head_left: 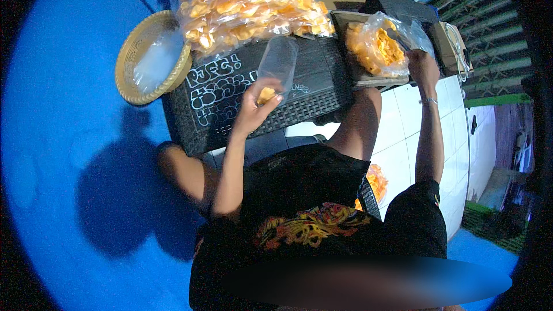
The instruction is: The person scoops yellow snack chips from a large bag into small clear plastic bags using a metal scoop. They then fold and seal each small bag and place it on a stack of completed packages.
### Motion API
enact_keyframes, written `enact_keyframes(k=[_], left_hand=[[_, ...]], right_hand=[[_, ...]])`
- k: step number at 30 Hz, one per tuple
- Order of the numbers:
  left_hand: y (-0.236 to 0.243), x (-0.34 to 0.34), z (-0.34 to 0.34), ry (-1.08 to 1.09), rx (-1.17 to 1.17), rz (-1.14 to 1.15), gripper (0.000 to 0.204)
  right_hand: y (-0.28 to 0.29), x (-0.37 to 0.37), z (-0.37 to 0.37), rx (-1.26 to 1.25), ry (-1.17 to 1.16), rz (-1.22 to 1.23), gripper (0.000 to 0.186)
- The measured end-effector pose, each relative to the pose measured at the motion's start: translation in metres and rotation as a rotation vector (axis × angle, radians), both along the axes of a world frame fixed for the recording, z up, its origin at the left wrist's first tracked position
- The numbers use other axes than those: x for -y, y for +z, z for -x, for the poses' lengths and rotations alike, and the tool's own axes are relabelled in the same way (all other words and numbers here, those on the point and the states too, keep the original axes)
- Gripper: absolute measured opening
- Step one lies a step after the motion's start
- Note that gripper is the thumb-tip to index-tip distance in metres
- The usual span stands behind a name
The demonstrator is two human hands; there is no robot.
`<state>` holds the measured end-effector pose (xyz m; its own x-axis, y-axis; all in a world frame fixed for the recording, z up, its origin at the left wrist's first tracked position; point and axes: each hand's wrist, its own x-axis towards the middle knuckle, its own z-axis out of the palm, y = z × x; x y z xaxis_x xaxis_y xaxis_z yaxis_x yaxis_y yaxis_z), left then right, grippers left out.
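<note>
My left hand (257, 106) is closed around the lower end of a clear plastic bag (280, 57) above the black woven table. A few orange chips (266, 95) show at the bag's base, by my fingers. Out to the right, my right hand (423, 70) is at the edge of a larger open plastic bag of orange chips (387, 50). Its fingers are bent together; whether they pinch the bag's rim or something else cannot be made out. The larger bag rests on a wooden surface (374, 80).
Many filled clear bags of chips (247, 3) are piled at the table's (230, 129) far side. On the left stands a tan woven basket (128, 83) holding clear plastic bags (158, 60). A box with a white cable (455, 52) lies far right. More chips (377, 183) sit low beside my leg.
</note>
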<state>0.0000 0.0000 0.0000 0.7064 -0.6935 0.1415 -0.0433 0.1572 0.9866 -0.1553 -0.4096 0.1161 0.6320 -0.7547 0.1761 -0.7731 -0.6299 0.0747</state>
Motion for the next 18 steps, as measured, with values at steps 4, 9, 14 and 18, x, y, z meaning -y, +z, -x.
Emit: enact_keyframes(k=[4, 9, 14, 18], left_hand=[[0.006, 0.002, -0.004, 0.016, 0.133, -0.039, 0.025], [0.008, 0.003, -0.002, 0.006, 0.203, 0.008, 0.023], [0.004, 0.003, 0.003, 0.02, 0.154, -0.019, 0.025], [0.003, 0.002, 0.004, 0.006, 0.123, 0.005, 0.029]], right_hand=[[0.049, -0.066, -0.001, 0.075, 0.125, -0.059, 0.024], [0.079, -0.135, -0.004, 0.217, 0.388, -0.127, 0.018], [0.092, -0.177, -0.016, 0.239, 0.64, -0.197, 0.015], [0.096, -0.192, -0.026, 0.186, 0.767, -0.228, 0.016]])
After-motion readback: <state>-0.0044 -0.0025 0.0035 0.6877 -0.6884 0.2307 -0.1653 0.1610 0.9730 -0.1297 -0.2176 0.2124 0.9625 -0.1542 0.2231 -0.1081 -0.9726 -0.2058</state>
